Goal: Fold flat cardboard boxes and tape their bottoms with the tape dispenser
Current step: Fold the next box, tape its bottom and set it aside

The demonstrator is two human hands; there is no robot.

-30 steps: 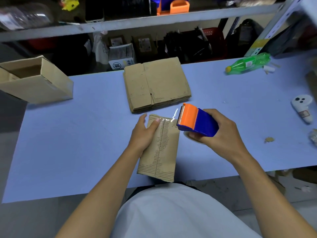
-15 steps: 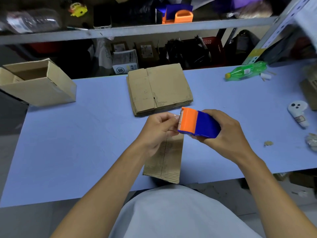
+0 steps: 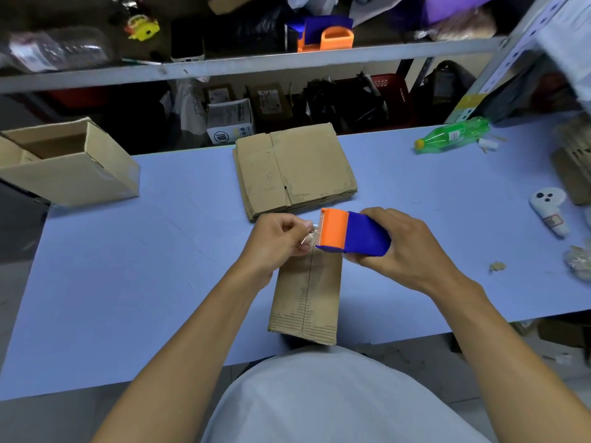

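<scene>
Now, item status: left hand (image 3: pixel 281 241), a second ago flat on the folded cardboard box (image 3: pixel 307 298), is lifted and pinches the tape end (image 3: pixel 309 235) at the dispenser mouth. Right hand (image 3: pixel 406 247) grips the tape dispenser (image 3: pixel 351 232) above the box's far end. Judgement: a strip is being drawn for the bottom seam.

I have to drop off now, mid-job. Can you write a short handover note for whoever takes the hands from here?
Left hand: pinches the loose tape end at the dispenser's mouth.
Right hand: grips the blue and orange tape dispenser, held above the table.
Folded box: lies at the near table edge under the hands, seam facing up.
Stack of flat boxes: just beyond it, mid-table.
Open box: assembled, at the far left.
Done: one box assembled.
Left: whether the near box's seam already carries tape cannot be told; check it, then fold and tape the stack.
</scene>
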